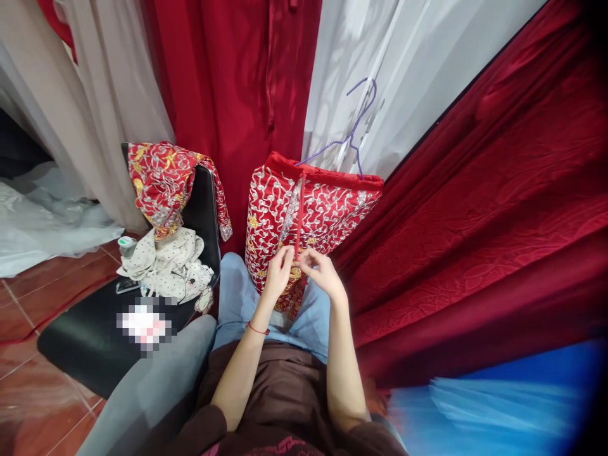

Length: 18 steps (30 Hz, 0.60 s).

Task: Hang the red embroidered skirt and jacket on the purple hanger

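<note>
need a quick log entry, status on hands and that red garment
Left hand and right hand pinching the red cord. Embroidered red garment across lap. Nothing blocking.

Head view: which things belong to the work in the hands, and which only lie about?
In hand:
left hand
right hand
red cord
embroidered garment

Lying about:
black chair
spotted cloth
red cloth on chair back
purple hanger

Red garment (308,209) with silver-gold swirls; purple hanger (354,130).
</note>
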Each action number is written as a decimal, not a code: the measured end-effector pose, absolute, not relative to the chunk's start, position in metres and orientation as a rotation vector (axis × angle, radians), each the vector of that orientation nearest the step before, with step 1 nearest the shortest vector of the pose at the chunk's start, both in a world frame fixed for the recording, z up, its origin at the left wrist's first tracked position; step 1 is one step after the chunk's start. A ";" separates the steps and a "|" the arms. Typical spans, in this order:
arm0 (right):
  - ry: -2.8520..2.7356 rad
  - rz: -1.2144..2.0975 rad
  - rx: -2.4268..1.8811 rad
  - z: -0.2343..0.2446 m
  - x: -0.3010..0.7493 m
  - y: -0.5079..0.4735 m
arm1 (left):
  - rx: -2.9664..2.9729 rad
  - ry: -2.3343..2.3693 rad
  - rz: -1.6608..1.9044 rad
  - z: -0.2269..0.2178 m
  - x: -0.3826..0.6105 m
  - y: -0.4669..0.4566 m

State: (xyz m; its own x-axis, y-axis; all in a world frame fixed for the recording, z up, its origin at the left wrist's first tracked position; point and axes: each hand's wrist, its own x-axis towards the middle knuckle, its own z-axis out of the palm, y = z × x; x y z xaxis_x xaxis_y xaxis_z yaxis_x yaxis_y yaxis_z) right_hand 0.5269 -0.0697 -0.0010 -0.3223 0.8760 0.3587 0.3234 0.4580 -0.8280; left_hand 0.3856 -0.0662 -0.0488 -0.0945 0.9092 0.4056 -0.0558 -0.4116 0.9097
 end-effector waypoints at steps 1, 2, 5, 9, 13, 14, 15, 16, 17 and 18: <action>-1.879 0.789 -1.004 0.001 0.523 -0.070 | 1.484 1.016 1.608 -0.048 0.384 -0.067; -1.893 0.754 -1.005 0.002 0.519 -0.071 | 1.536 1.048 1.598 -0.047 0.383 -0.068; -1.929 0.704 -1.038 0.001 0.513 -0.072 | 1.555 1.126 1.589 -0.046 0.380 -0.069; -1.938 0.861 -1.080 -0.007 0.514 -0.070 | 1.501 1.185 1.618 -0.045 0.379 -0.070; -1.884 1.019 -1.061 -0.012 0.516 -0.068 | 1.579 1.492 1.568 -0.044 0.374 -0.072; -1.863 1.000 -1.046 -0.012 0.515 -0.067 | 1.593 1.596 1.541 -0.044 0.371 -0.071; -1.848 0.958 -1.032 -0.012 0.513 -0.067 | 1.600 1.674 1.511 -0.045 0.368 -0.070; -1.834 0.906 -1.022 -0.012 0.512 -0.067 | 1.597 1.701 1.488 -0.047 0.365 -0.068; -1.820 0.861 -1.015 -0.013 0.509 -0.066 | 1.583 1.662 1.476 -0.050 0.362 -0.065; -1.802 0.832 -1.009 -0.013 0.507 -0.066 | 1.554 1.564 1.475 -0.053 0.359 -0.063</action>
State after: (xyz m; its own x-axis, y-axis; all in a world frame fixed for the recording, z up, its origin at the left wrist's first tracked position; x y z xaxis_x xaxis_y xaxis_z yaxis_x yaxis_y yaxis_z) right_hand 0.5069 -0.0657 -0.0127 -0.2791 0.8867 0.3687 0.2945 0.4445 -0.8460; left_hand 0.3592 -0.0627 -0.0531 -0.2369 0.9115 0.3363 0.3891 -0.2282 0.8925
